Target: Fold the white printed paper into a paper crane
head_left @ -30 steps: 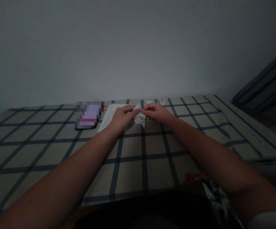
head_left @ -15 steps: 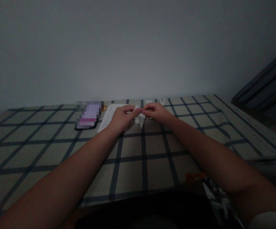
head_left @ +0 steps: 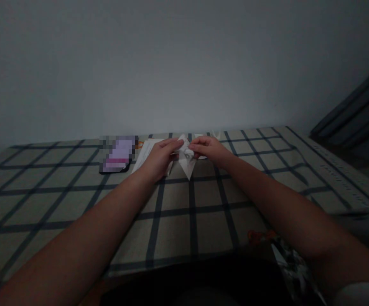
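Observation:
A folded piece of white paper (head_left: 186, 159) is held between my two hands, above the checked cloth. It has a pointed tip toward me, a second point at the top and a crumpled-looking middle. My left hand (head_left: 163, 153) is closed on its left side, thumb on top. From the right, my right hand (head_left: 208, 148) pinches it with thumb and fingertips. Beneath and beside my left hand lies a printed white sheet or booklet (head_left: 143, 155), partly covered by the hand.
A phone (head_left: 119, 154) with a lit, blurred-out screen lies to the left on the checked cloth (head_left: 171, 229). White paper scraps (head_left: 216, 135) lie behind my right hand. A pale wall (head_left: 184, 68) rises behind the table, and grey folded fabric (head_left: 359, 110) hangs at the right.
The white paper has turned and spread, so its long point toward me shows larger. My left hand has shifted slightly left, and my right fingers have moved a little along the paper.

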